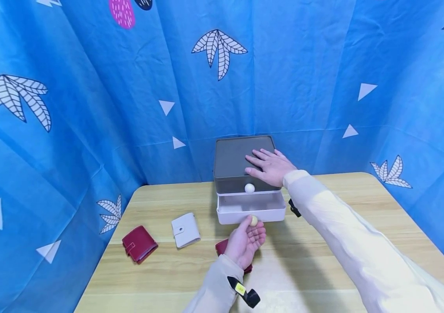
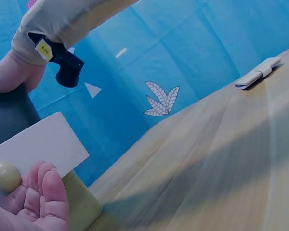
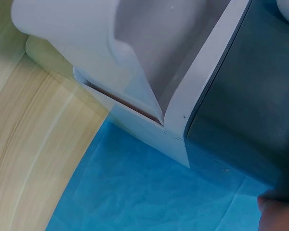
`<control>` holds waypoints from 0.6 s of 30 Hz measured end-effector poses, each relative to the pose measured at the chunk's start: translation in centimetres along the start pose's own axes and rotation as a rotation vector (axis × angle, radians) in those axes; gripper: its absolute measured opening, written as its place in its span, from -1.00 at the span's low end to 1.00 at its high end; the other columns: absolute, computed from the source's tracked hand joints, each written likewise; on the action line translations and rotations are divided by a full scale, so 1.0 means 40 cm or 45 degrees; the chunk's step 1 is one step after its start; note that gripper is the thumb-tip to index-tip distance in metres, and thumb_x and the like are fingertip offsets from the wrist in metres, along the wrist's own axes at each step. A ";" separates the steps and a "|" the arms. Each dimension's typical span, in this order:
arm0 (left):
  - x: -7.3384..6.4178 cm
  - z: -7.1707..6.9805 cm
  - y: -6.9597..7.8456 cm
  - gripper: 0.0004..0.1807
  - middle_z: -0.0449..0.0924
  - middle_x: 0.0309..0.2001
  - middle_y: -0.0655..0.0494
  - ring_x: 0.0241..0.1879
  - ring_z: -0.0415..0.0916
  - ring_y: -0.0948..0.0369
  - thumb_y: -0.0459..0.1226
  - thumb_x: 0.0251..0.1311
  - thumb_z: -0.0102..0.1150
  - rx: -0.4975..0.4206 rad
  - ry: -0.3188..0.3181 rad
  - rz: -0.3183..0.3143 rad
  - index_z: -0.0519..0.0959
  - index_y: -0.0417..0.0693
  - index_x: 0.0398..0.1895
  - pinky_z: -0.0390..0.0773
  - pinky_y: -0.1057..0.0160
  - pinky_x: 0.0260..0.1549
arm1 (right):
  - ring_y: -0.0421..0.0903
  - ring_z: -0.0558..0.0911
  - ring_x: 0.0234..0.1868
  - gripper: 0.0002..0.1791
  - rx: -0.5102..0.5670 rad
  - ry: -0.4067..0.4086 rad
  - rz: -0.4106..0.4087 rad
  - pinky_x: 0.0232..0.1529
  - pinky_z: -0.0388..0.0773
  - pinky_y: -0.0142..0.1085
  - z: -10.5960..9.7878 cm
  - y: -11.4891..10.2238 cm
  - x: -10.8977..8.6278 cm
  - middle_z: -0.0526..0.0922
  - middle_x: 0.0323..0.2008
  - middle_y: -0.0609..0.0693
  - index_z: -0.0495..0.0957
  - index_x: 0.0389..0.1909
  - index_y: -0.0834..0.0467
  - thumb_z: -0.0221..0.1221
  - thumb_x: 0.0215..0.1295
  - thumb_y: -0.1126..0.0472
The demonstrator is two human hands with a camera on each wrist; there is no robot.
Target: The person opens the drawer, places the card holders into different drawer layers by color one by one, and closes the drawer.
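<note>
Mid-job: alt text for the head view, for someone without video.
A person's left hand pinches the pale knob of an open white drawer; the right hand rests on the cabinet's dark top. Two red wallets and a white wallet lie on the table.

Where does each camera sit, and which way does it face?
Head: on the person's head, facing forward and down over the table; left hand, right hand and sleeves show.
Left wrist: on that wrist, facing the pinched knob; left hand, right hand and right sleeve show.
Right wrist: on that wrist, facing the open drawer; part of the right hand shows.
Head and left wrist share the knob.
</note>
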State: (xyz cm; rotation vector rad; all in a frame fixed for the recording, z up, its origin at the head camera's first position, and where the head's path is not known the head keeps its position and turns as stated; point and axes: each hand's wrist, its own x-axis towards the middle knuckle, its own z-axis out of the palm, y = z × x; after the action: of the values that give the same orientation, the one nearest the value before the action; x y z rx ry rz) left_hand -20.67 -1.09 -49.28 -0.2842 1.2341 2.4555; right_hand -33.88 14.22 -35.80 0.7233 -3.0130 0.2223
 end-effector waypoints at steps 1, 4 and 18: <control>-0.004 0.000 -0.002 -0.49 0.56 -0.18 -0.06 -0.25 0.51 0.18 0.06 0.27 0.10 0.007 -0.001 -0.003 0.55 -0.27 -0.14 0.52 0.28 -0.17 | -0.05 -0.06 0.50 -0.17 0.003 0.001 -0.001 0.44 -0.28 0.03 -0.001 0.000 -0.001 0.02 0.49 -0.11 0.05 0.48 -0.23 -0.44 0.29 -0.53; -0.014 -0.001 -0.007 -0.48 0.58 -0.20 -0.05 -0.27 0.52 0.18 0.08 0.25 0.11 0.027 -0.001 -0.008 0.56 -0.26 -0.16 0.52 0.29 -0.20 | -0.05 -0.06 0.50 -0.19 0.004 0.006 -0.006 0.43 -0.28 0.03 -0.002 0.000 -0.003 0.03 0.49 -0.10 0.06 0.48 -0.23 -0.42 0.30 -0.51; -0.063 0.001 -0.029 -0.49 0.60 -0.31 -0.02 -0.34 0.52 0.18 0.06 0.25 0.09 0.085 0.022 0.017 0.58 -0.29 -0.20 0.52 0.29 -0.27 | -0.06 -0.09 0.51 -0.17 0.007 -0.015 -0.001 0.44 -0.30 0.02 -0.003 0.006 0.000 0.00 0.50 -0.12 0.04 0.49 -0.24 -0.45 0.28 -0.53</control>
State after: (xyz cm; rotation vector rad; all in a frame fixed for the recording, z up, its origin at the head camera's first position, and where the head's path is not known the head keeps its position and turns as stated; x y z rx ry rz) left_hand -17.91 -1.03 -49.23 -0.2804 1.3258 2.4225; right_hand -34.01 14.46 -35.71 0.7291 -3.0241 0.2269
